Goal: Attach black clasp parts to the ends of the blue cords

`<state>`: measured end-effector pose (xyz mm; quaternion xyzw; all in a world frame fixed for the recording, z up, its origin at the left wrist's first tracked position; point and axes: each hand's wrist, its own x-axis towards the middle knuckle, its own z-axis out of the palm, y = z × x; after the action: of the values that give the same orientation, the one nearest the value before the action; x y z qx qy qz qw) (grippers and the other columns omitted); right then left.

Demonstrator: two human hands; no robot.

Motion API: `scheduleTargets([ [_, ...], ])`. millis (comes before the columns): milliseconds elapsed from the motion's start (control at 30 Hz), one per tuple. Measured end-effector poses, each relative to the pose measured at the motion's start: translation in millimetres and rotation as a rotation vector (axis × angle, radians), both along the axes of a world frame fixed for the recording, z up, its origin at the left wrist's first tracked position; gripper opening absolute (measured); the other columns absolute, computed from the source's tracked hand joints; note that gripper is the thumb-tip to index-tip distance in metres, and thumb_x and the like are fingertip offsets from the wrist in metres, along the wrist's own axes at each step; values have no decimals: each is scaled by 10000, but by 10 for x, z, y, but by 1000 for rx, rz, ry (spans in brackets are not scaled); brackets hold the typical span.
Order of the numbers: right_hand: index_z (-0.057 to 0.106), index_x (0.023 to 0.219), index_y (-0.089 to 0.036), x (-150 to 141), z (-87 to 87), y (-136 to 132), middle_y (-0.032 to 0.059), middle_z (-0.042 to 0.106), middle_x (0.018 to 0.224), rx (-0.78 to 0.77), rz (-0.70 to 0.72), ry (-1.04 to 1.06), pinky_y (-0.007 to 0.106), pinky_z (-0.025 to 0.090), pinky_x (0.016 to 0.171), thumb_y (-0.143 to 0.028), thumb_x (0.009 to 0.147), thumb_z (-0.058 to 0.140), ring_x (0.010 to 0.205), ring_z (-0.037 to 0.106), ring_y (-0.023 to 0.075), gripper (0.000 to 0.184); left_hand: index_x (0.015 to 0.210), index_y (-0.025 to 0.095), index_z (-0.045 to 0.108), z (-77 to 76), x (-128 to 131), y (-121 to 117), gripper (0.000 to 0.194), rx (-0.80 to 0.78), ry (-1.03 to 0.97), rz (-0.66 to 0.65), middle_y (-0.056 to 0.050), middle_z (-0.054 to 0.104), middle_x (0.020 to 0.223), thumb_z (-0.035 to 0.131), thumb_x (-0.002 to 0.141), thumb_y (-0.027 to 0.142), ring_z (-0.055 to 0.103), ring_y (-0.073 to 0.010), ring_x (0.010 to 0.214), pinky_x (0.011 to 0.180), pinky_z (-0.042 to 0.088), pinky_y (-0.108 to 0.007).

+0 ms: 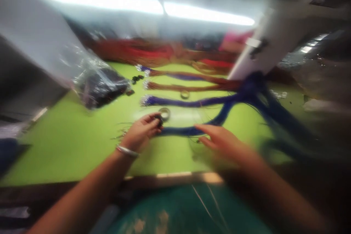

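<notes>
My left hand (140, 131) is closed, with a small black connector (158, 120) pinched between thumb and fingertips; its details are blurred. Below and behind that hand runs a bundle of blue wires (179, 131), its thin loose ends showing to the left of the wrist. My right hand (219, 138) is over the right part of this bundle, index finger stretched out and thumb apart from it. Motion smears the right hand, and I cannot tell whether its fingertip touches the wires. A roll of tape (165, 113) lies just beyond my left fingertips.
Purple wires (175, 101) and brown wires (178, 87) lie across the green tabletop (82, 146). A second tape roll (185, 94) sits among them. At left is a clear plastic bag (102, 86) of dark parts, beside several black pieces (137, 79). Red wires (142, 51) line the back.
</notes>
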<state>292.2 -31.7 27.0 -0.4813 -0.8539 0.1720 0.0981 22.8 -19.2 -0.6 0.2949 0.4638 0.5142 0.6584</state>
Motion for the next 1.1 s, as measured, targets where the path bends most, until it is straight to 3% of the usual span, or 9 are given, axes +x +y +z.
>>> scheduleTargets([
  [133,632,1102,-179,-134,0,101,86,672,1070,82,-53,210,355,480,867,-301,854,487,987,621,212,312,989,139,648,70,121,-37,351,49,-10,-22,-52,653,880,739,656,196,616,-100,643,596,496,-203],
  [300,635,954,-156,-485,-22,56,41,672,783,-140,-66,450,265,495,639,-377,889,433,675,620,137,306,1017,151,634,38,316,-110,384,156,47,-44,-35,650,839,745,658,226,616,-115,689,669,505,-247],
  [433,583,890,-149,-564,-56,44,71,610,826,209,-194,429,299,484,648,-359,788,580,745,576,176,234,1034,149,630,29,456,-169,381,250,187,-98,-63,666,895,730,681,252,629,-168,823,781,510,-316],
  [500,561,975,-157,-541,-54,61,102,599,944,348,-99,395,329,489,724,-302,769,601,872,567,207,254,1040,147,626,61,533,-179,364,308,253,-125,-85,667,961,708,706,263,625,-194,899,828,502,-339],
  [600,530,1094,-178,-458,-26,100,92,619,1022,316,90,418,322,498,782,-211,788,569,929,583,194,310,1131,160,572,112,633,-169,408,427,288,-144,-90,667,980,665,749,266,621,-205,937,870,490,-366],
  [700,555,1058,-192,-216,0,127,56,656,945,303,18,464,296,511,759,-174,789,558,843,617,165,270,1316,203,411,86,600,-147,541,532,402,-193,-97,665,1012,585,813,294,619,-216,964,889,481,-409],
  [800,586,925,-194,264,-47,104,43,657,884,252,-147,482,255,518,677,-210,800,567,784,623,143,128,1342,237,407,-77,371,-124,540,709,857,-310,-115,567,1250,547,830,331,492,-263,1186,1019,359,-479],
  [967,617,1024,-212,1120,-340,-106,96,580,1167,135,-36,188,361,470,912,-234,766,605,1068,556,204,260,1343,217,435,-428,-15,-86,544,848,1472,-542,-131,381,1433,505,834,395,259,-330,1347,1050,264,-561],
  [1100,580,1173,-205,1272,-413,-283,129,521,1273,134,-56,0,450,388,1009,-338,791,595,1218,446,257,405,1334,207,454,-496,-12,-89,505,896,1619,-551,-141,388,1427,451,860,381,252,-329,1352,1035,279,-565],
])
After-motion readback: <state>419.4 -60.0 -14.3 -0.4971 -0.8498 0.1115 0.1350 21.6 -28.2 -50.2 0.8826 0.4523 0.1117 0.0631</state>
